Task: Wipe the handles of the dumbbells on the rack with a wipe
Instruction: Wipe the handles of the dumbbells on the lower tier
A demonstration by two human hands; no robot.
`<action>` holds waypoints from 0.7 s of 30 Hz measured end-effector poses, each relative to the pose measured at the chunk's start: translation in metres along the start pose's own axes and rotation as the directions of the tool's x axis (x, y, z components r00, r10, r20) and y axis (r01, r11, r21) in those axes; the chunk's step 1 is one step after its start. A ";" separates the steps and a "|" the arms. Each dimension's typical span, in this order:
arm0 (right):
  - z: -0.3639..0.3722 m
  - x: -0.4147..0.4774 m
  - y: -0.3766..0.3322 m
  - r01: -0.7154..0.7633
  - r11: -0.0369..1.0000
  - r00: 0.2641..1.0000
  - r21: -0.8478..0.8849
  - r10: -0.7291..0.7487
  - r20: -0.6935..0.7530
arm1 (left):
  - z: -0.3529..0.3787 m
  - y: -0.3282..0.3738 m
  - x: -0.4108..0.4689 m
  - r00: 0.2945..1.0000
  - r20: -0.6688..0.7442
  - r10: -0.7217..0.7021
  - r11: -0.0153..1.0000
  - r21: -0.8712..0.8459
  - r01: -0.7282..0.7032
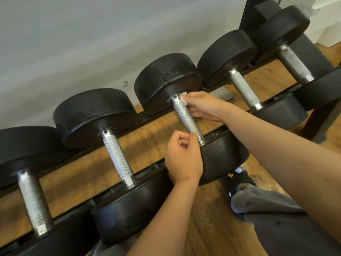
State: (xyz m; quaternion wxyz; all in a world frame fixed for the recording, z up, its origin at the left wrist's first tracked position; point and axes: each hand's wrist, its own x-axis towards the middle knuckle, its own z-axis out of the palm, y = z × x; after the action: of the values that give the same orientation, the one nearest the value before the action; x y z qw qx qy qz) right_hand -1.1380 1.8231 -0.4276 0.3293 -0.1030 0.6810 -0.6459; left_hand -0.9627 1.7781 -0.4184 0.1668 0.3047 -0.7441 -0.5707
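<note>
Checked from the head view: rack [320, 119] along a grey wall [73, 34], loaded with five black dumbbells [96, 111] laid crosswise, steel grips spanning the gap between the two rails. Under attention: third dumbbell [166, 78] from the left. Wipe [183, 97], small and white, bunched at the far end of its handle [187, 117], pressed to the knurled steel just below the far head. Held there by right hand [201, 106], fingers curled round the wipe and the handle's right side, arm reaching in from the lower right. Left hand [182, 156] at the near end of the same handle, fingers curled into the palm, index side touching the steel beside the near collar; whether gripping anything, not possible to tell. Other four grips touched by neither hand. Wooden floor [212, 228] beneath and in front of the rack. Dark shoe [238, 182] with pale spots and grey trouser leg [267, 209] at lower right, close beside the third dumbbell's near head.
</note>
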 end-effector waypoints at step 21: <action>-0.006 0.003 -0.012 -0.050 0.957 0.993 -0.284 0.017 -0.119 | 0.000 0.001 -0.001 1.000 0.002 -0.014 1.000 -0.007 0.014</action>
State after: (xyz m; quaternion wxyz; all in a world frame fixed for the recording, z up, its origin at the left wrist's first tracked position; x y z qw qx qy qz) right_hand -1.1471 1.8243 -0.4178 0.2822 -0.1007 0.7868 -0.5396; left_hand -0.9625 1.7788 -0.4173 0.1629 0.3088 -0.7402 -0.5746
